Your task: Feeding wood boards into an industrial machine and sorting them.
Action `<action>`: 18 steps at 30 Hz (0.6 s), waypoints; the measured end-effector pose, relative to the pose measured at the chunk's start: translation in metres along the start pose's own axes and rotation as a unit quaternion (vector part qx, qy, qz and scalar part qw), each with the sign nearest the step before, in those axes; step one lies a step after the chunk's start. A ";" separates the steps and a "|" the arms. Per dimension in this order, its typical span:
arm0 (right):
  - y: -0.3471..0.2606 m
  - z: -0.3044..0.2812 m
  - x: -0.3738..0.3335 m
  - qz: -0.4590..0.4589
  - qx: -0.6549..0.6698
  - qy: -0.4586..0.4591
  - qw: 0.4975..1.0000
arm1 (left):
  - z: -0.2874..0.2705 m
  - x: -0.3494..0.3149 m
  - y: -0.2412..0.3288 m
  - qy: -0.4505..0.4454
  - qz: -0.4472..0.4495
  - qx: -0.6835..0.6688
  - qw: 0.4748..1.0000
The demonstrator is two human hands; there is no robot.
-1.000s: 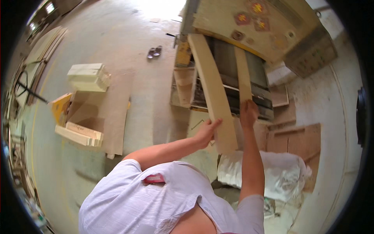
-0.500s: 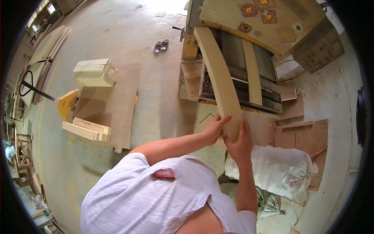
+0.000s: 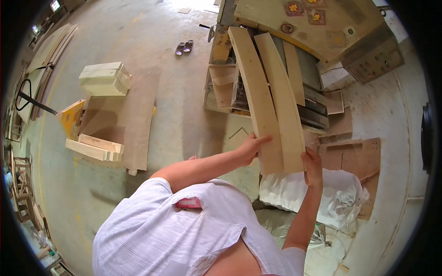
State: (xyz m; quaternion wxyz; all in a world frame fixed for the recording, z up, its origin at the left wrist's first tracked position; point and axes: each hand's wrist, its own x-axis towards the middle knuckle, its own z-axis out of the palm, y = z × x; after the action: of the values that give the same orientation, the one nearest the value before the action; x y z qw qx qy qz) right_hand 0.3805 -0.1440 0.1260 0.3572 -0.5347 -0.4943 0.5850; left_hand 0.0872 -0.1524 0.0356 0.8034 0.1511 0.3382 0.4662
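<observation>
Two long pale wooden boards lie side by side in front of me, their far ends on the bed of a woodworking machine [image 3: 317,120]. My left hand [image 3: 253,147] is closed around the near part of the left board [image 3: 258,99], with the thumb over its top face. At the outer edge of the right board [image 3: 286,108], my right hand [image 3: 312,163] grips its near end. A narrow dark gap separates the boards toward their far ends. Farther right, a third, thinner-looking wooden strip [image 3: 293,76] rests on the machine bed.
To the left, a yellow pallet truck [image 3: 71,120] stands by a brown sheet [image 3: 138,133] bearing a board stack [image 3: 106,79] and several loose boards [image 3: 94,149]. A white sack [image 3: 317,195] lies close on my right. Slippers [image 3: 184,47] are on the floor ahead.
What looked like one board between both hands now shows as two boards lying apart. My right hand has moved right with one; my left hand keeps the other.
</observation>
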 end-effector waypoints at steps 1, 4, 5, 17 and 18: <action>0.003 -0.003 0.001 0.011 0.004 -0.019 1.000 | 0.001 -0.004 -0.001 0.012 -0.005 -0.005 1.000; 0.023 -0.004 0.004 0.024 -0.021 -0.007 0.999 | 0.001 -0.008 -0.005 0.024 -0.008 -0.008 1.000; 0.030 -0.004 0.004 0.027 -0.052 0.021 0.998 | 0.001 -0.008 -0.007 0.022 -0.010 -0.005 1.000; 0.050 0.026 0.003 -0.092 -0.374 0.113 0.916 | 0.011 -0.014 0.005 0.020 0.036 0.015 0.999; 0.042 0.034 0.003 -0.098 -0.372 0.109 0.917 | 0.005 -0.013 0.003 0.026 0.049 -0.005 0.998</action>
State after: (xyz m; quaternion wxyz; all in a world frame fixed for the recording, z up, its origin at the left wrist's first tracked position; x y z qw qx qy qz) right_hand 0.3516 -0.1580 0.0831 0.2397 -0.6386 -0.6839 0.2588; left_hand 0.0843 -0.1611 0.0467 0.7710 0.1514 0.3493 0.5105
